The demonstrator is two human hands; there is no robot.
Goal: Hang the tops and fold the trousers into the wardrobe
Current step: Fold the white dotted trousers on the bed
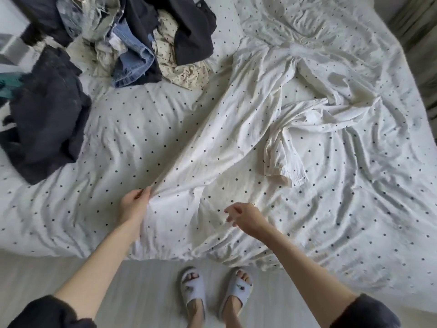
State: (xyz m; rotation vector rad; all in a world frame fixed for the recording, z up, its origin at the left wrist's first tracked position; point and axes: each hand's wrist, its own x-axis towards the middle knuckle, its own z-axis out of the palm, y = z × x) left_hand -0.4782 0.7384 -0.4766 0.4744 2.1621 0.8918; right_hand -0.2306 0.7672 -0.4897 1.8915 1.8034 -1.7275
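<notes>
Two hands, left hand (pixel 135 204) pinching dotted garment (pixel 224 147)

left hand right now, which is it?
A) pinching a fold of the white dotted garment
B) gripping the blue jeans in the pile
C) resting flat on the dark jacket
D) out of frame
A: the left hand pinches an edge of the white dotted garment spread on the bed, far from the pile.

Dark pushed-up sleeves (pixel 369 311), pale slippers (pixel 236 288)
</notes>
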